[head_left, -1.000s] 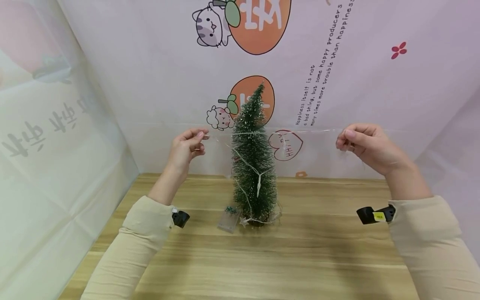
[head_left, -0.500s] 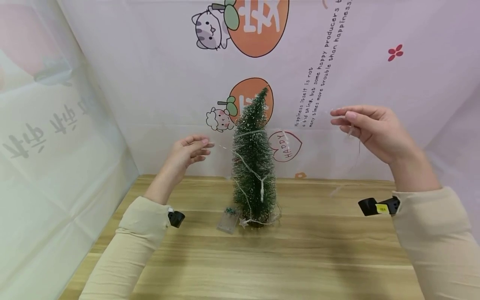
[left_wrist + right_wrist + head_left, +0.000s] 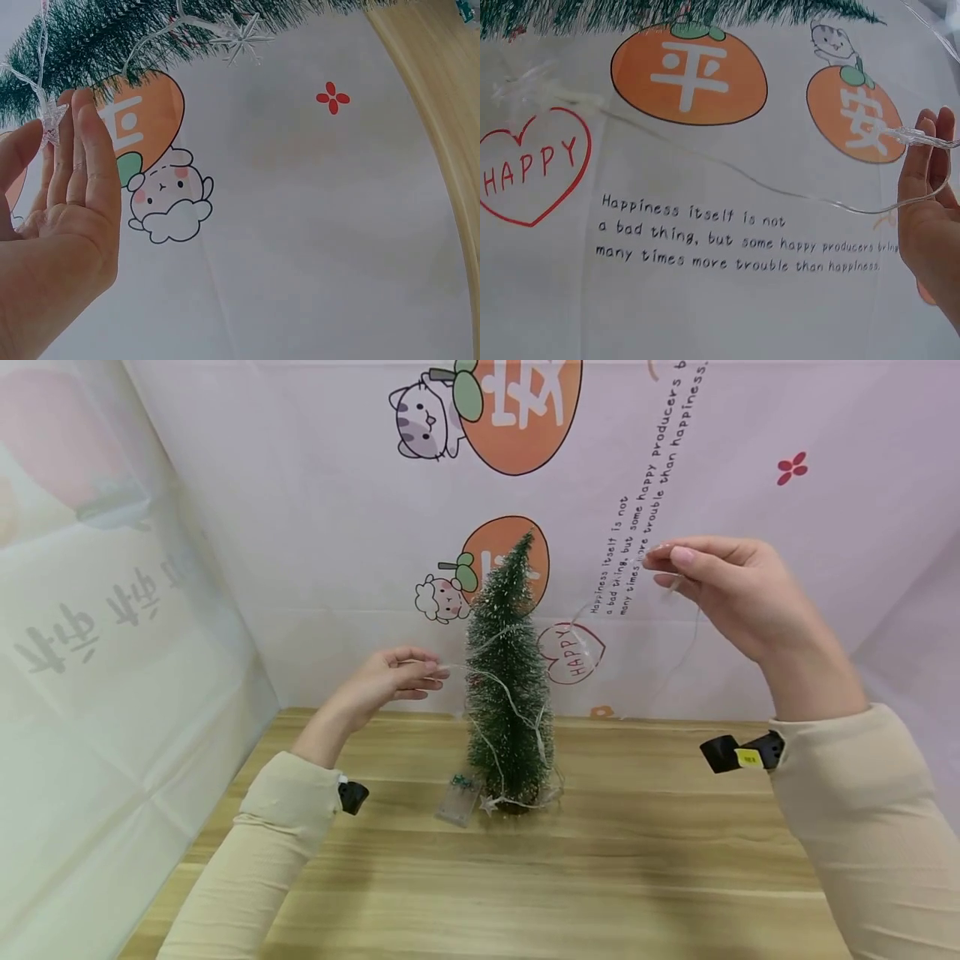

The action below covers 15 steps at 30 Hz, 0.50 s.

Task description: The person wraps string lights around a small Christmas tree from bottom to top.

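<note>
A small frosted green Christmas tree (image 3: 506, 677) stands upright on the table, with a clear string of fairy lights (image 3: 541, 743) wound loosely about it. Left of the tree, my left hand (image 3: 401, 677) pinches a star-shaped light (image 3: 52, 124) between thumb and fingers, the other fingers fairly straight. My right hand (image 3: 720, 572), raised to the right of the treetop, pinches the string between thumb and forefinger. In the right wrist view a length of clear cord (image 3: 769, 187) sags from that hand towards the left; its thumb is hidden there.
A clear battery box (image 3: 458, 802) lies at the tree's lower left, near another star light (image 3: 487, 806). A snowflake-shaped light (image 3: 241, 37) hangs at the branches. A printed cloth (image 3: 337, 527) covers the wall behind the wooden table (image 3: 525, 893).
My right hand has risen, and the string stretched between the hands has gone slack. My left hand has moved slightly down and towards the tree. The lights on the tree's front have shifted right.
</note>
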Each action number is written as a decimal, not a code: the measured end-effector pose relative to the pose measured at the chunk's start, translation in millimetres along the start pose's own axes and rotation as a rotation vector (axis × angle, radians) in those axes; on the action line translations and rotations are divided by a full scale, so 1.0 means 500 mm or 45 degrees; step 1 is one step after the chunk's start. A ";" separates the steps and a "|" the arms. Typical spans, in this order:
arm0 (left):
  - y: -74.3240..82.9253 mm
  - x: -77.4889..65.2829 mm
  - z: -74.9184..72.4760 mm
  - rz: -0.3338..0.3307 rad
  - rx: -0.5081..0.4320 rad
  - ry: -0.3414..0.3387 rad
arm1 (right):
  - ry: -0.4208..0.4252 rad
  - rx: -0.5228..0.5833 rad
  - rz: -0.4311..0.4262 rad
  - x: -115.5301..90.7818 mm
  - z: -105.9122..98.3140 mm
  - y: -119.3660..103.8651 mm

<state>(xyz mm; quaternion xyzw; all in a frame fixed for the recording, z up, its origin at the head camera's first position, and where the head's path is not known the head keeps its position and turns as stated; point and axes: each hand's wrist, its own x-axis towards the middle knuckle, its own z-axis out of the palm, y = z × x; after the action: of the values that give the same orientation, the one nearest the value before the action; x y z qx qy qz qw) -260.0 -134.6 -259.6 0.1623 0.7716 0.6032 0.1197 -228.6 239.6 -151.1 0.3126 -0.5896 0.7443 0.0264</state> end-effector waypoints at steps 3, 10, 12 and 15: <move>-0.002 0.002 0.004 0.003 0.010 -0.034 | -0.039 -0.009 0.051 0.012 0.014 -0.004; 0.001 0.000 0.014 0.055 0.088 -0.073 | -0.087 -0.065 0.133 0.035 0.051 -0.006; 0.005 -0.003 0.018 0.076 0.121 -0.053 | -0.082 -0.094 0.163 0.041 0.061 -0.005; 0.015 -0.006 0.029 0.116 0.117 -0.017 | -0.061 -0.139 0.198 0.048 0.076 -0.002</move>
<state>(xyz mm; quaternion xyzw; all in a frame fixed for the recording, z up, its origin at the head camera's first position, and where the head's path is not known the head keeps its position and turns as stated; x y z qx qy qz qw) -250.8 -121.3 -256.1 0.2067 0.7894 0.5711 0.0896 -231.0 197.8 -134.0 0.2816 -0.6522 0.7032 -0.0286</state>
